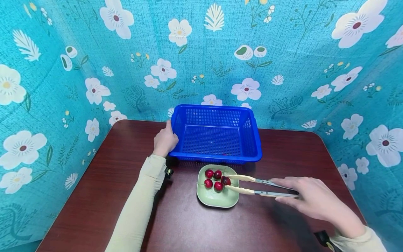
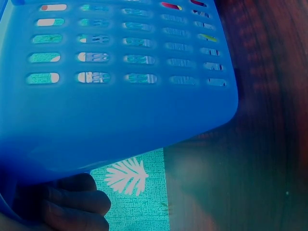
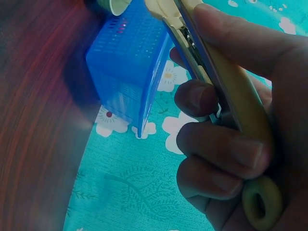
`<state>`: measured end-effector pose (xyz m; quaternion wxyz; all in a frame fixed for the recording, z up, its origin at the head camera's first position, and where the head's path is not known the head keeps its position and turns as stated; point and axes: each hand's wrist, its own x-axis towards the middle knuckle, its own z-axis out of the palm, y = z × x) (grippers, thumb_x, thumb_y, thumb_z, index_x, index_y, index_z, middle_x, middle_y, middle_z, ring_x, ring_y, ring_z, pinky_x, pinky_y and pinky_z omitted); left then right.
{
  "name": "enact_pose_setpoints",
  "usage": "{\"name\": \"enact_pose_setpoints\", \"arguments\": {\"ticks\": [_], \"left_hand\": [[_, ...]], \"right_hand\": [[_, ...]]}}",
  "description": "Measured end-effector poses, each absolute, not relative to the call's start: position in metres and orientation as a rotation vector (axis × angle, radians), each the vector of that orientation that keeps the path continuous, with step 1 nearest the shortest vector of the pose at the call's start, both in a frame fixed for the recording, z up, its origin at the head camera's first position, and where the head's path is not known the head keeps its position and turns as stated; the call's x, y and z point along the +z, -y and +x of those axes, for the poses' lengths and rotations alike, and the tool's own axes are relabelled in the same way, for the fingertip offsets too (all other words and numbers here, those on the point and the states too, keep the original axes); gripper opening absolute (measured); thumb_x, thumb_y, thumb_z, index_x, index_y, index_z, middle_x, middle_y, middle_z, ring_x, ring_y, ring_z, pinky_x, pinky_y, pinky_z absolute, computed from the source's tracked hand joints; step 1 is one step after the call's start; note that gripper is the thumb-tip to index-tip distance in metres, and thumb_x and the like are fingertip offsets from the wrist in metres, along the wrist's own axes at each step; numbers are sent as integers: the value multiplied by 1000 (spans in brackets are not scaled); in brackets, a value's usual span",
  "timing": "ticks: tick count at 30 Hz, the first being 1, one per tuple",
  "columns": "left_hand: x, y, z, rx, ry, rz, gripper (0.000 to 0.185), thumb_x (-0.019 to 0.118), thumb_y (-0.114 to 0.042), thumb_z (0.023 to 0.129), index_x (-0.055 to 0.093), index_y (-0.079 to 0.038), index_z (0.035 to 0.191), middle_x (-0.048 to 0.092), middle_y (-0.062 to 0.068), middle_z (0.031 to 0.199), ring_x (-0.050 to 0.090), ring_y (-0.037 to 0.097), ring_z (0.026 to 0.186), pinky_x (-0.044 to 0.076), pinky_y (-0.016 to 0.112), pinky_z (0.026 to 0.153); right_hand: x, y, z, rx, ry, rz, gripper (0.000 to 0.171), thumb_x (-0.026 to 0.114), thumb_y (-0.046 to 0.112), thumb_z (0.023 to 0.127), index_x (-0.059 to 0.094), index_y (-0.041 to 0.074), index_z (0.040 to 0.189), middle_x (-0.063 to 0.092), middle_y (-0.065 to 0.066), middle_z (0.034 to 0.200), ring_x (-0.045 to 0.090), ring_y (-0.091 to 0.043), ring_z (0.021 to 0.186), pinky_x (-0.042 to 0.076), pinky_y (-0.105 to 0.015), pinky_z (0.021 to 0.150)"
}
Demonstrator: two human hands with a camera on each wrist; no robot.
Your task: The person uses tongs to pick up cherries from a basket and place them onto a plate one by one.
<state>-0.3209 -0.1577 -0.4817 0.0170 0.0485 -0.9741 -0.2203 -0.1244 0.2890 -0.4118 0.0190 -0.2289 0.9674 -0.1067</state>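
Observation:
My left hand (image 1: 165, 140) grips the left rim of a blue plastic basket (image 1: 214, 157); in the left wrist view its fingers (image 2: 79, 207) curl under that rim. With my right hand (image 1: 318, 199) I hold a pair of tongs (image 1: 270, 194), cream at the tips and metal along the arms. The tong tips reach over a pale green plate (image 1: 217, 202), one on either side of a dark red cherry (image 1: 225, 181). Several more cherries (image 1: 208, 183) with thin stems lie close together on the plate. The right wrist view shows fingers and thumb wrapped around the tong handles.
Bits of red show inside the basket, low behind its front wall. The plate stands just in front of the basket on a dark brown wooden table (image 1: 176, 217). A turquoise flowered cloth (image 1: 201, 70) hangs behind the table and along both sides.

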Motion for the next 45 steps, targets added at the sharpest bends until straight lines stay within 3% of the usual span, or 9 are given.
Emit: {"name": "enact_pose_setpoints", "arguments": {"ticks": [11, 26, 38, 45], "left_hand": [[-482, 158, -320, -687, 3027, 158, 70, 53, -21, 101, 24, -9, 163, 72, 24, 112, 71, 42, 87, 56, 57, 73], [-482, 158, -319, -679, 3036, 167, 71, 54, -21, 101, 23, -8, 164, 72, 24, 112, 71, 41, 85, 56, 56, 72], [-482, 157, -319, -683, 3039, 167, 71, 52, -21, 102, 21, -9, 165, 73, 23, 107, 70, 38, 80, 55, 54, 69], [-482, 156, -321, -678, 3036, 168, 72, 52, -21, 102, 21, -9, 165, 72, 23, 106, 69, 38, 78, 55, 53, 67]], "right_hand": [[-414, -283, -124, -333, -2963, -706, 48, 85, 46, 81, 74, 36, 127, 77, 12, 108, 72, -11, 90, 56, -38, 70], [-417, -275, -126, -194, -2985, -811, 48, 88, 44, 79, 75, 35, 124, 71, 21, 93, 59, 4, 71, 50, -30, 61], [-419, -271, -129, -199, -2978, -812, 48, 87, 44, 79, 75, 34, 125, 75, 16, 98, 67, -4, 75, 51, -31, 62], [-421, -270, -130, -189, -2960, -788, 48, 88, 43, 79, 75, 34, 124, 73, 17, 96, 63, -1, 72, 51, -32, 62]]}}
